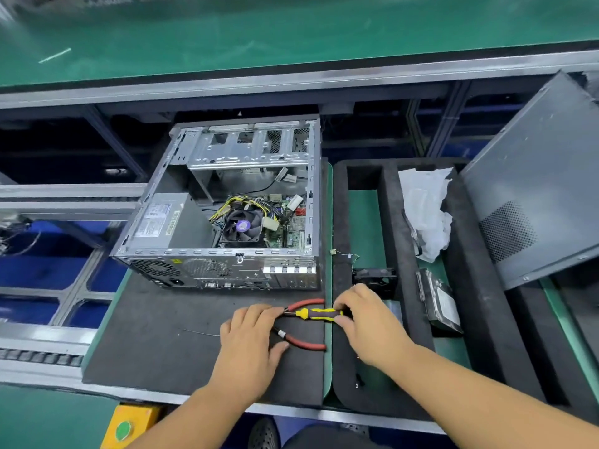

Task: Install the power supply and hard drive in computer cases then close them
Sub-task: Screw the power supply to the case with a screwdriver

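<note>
— Where were the hands?

— Both lay in front of the case (pixel 227 209). The right hand (pixel 366 322) pinched the screwdriver (pixel 319 314) by its handle. The left hand (pixel 249 335) rested on the pliers (pixel 303 325), fingers loosely bent over the head, nothing plainly gripped.

— And the parts?

— The case stood open on the mat (pixel 155 332), the supply (pixel 162 222) inside at its left. The drive (pixel 440 303) lay in the foam tray (pixel 402 222) to the right, near a small fan (pixel 374 278). The panel (pixel 534 189) leaned further right.
</note>
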The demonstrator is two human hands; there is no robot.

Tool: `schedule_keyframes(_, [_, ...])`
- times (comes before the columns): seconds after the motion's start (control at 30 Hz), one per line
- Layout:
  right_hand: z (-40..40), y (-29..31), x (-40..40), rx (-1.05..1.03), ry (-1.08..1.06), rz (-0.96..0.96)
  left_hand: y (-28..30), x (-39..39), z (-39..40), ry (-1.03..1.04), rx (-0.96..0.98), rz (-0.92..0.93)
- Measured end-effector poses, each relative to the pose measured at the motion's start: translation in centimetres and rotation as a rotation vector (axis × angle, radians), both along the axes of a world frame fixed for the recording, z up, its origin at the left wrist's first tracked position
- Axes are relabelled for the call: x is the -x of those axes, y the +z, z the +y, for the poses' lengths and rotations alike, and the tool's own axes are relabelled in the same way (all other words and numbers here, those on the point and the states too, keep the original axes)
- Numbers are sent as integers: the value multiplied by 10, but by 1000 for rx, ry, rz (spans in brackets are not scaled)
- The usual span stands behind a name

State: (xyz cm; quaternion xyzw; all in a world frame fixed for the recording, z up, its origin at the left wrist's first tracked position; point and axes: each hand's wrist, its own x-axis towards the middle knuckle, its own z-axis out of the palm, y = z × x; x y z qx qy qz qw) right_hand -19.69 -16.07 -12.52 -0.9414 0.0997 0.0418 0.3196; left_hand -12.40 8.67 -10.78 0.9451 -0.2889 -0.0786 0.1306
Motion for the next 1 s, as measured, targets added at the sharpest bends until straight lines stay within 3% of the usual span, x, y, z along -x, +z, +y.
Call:
schedule_keyframes(0.13, [-12,-2,8,-67,30,39,-5,-1,-6,3,-8,-66])
schedule_keyframes(0.3, [2,0,-1,49,64,25,-3,-2,-10,-6,24,-72])
schedule_keyframes(0.43, [-30,6,7,-259,-153,31,5,5,-18,-17,89,-62])
schedule_keyframes(0.57, [-92,15,38,-412,-402,-143,16,9,-38,-61,177,33])
schedule_keyframes(0.7, [-113,8,50,-275,-508,-193,20,7,-62,-33,248,213])
schedule_keyframes(1.0, [-65,0,34,20,-222,-138,13,-1,-94,161,424,407])
